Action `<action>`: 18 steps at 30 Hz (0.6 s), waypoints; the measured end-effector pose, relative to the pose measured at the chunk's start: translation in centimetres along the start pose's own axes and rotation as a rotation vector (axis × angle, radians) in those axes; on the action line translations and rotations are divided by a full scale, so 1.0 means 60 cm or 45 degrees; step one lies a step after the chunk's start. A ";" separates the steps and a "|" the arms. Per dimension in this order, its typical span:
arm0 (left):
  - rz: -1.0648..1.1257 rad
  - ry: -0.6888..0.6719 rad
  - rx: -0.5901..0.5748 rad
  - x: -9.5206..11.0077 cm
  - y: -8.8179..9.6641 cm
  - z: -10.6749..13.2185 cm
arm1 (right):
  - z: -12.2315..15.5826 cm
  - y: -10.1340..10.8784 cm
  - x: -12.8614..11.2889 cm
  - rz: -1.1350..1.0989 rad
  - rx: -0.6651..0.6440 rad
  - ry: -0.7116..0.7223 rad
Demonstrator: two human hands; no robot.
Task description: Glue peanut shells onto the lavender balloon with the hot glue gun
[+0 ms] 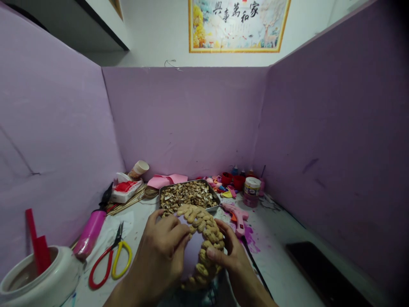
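A rounded lilac piece (192, 251), which looks like a balloon, sits between my hands with peanut shells (209, 230) fixed in a curved band over its top and right side. My right hand (234, 258) is wrapped round the right side, thumb on the shells. My left hand (162, 245) is at the left, its fingertips pinched together against the upper shells; whatever lies between them is hidden. Just behind stands a metal tray (214, 208) full of loose shell halves. A pink glue gun (237, 215) lies right of the tray, its black cord running toward me.
Red-and-yellow-handled scissors (111, 260), a magenta balloon pump (92, 232) and a white pot (41, 281) are on the left. A black phone (326, 273) lies right. Deflated balloons (220, 185) and a lidded jar (252, 192) stand behind. Purple panels (185, 119) enclose three sides.
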State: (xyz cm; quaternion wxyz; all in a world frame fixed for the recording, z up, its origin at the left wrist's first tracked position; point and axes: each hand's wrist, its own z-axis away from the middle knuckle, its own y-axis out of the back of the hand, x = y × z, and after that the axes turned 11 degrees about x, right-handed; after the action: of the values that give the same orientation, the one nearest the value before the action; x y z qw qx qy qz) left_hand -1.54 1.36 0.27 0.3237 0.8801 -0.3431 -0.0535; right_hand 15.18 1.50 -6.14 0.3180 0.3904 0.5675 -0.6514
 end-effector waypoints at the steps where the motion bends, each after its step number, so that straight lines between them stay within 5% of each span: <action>1: -0.012 -0.016 -0.004 0.001 0.000 0.001 | -0.001 0.000 0.001 0.003 0.000 0.003; 10: 0.100 0.040 0.087 -0.017 0.035 -0.011 | -0.004 0.001 -0.001 -0.066 -0.013 -0.041; 14: -0.051 0.530 0.172 -0.066 0.084 -0.018 | -0.016 -0.047 0.008 -0.178 -0.119 -0.106; 18: -0.232 0.871 -0.063 -0.130 0.128 -0.022 | -0.037 -0.141 0.039 -0.283 -0.234 -0.173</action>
State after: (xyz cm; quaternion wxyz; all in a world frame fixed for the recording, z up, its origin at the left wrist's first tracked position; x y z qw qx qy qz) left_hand -11.40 2.80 4.96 0.4352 0.8659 -0.1335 0.2075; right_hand 7.12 5.06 -4.12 0.3160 0.2493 0.6417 -0.6528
